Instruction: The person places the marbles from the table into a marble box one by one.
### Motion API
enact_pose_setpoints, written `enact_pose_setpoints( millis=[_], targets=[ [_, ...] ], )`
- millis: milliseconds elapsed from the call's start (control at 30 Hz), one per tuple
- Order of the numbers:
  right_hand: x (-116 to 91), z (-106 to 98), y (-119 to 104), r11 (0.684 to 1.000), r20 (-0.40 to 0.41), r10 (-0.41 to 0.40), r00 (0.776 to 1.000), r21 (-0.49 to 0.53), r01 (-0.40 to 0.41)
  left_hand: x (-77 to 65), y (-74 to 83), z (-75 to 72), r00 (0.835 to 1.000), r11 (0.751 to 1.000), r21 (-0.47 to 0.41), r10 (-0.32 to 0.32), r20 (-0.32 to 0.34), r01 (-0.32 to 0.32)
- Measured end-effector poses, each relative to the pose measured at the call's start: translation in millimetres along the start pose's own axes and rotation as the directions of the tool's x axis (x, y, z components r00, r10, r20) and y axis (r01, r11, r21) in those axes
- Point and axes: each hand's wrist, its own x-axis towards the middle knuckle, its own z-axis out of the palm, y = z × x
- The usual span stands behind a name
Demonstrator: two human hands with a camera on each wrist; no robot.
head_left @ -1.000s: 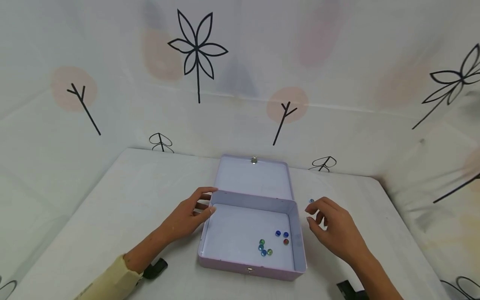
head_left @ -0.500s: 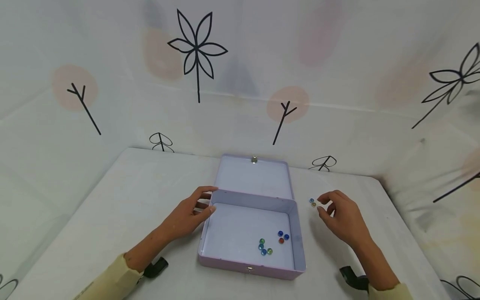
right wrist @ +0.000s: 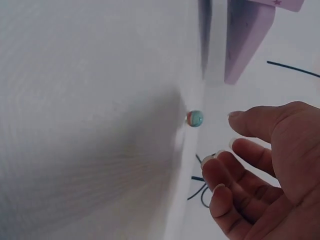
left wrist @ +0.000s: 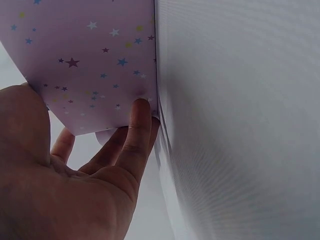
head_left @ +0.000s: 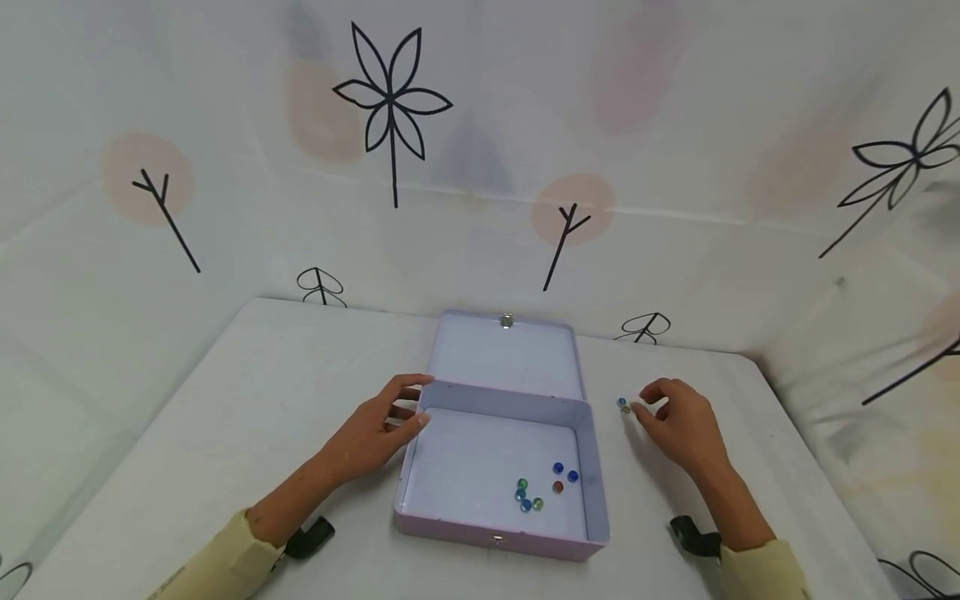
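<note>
A lilac tin box (head_left: 501, 546) stands with its hinged lid (head_left: 506, 354) laid back. Several glass marbles, such as a green marble (head_left: 522, 483) and a red marble (head_left: 558, 487), lie inside toward the right. My left hand (head_left: 378, 429) holds the box's left edge near the hinge, thumb over the rim; in the left wrist view its fingers (left wrist: 135, 135) press the star-printed side (left wrist: 90, 65). Right of the box, two marbles rest on the table: a blue marble (head_left: 622, 402) and an amber marble (head_left: 626, 409). My right hand (head_left: 686, 425) hovers just beside them, fingers loosely bent, nothing visibly held.
A white cloth covers the table (head_left: 300, 350). Behind it hangs a pale backdrop (head_left: 480, 250) with flower and twig drawings. Black wrist straps (head_left: 693, 537) show below the right hand and also at the left wrist.
My right hand has drawn away from the box to the right, uncovering the amber marble. Inside the box, the red marble and blue ones have rolled slightly. The left hand stays put.
</note>
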Motion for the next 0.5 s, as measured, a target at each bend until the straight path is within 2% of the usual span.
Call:
enact_pose_setpoints(
  millis=[167, 333, 500],
  targets=[
    [2.9, 4.1, 5.1, 1.000, 0.031, 0.012, 0.999, 0.018, -0.012, -0.5, 0.7, -0.9, 1.000, 1.000, -0.005, 0.009, 0.001, -0.009],
    [4.2, 7.5, 6.6, 0.997, 0.103, 0.058, 0.993, 0.039, -0.062, -0.4, 0.8, -1.0, 1.000, 1.000, -0.013, 0.006, 0.009, -0.006],
    [4.4, 10.6, 7.3, 0.997, 0.147, 0.049, 0.988, 0.055, -0.057, -0.5, 1.0, -1.2, 1.000, 1.000, -0.006, 0.000, 0.008, 0.000]
  ],
)
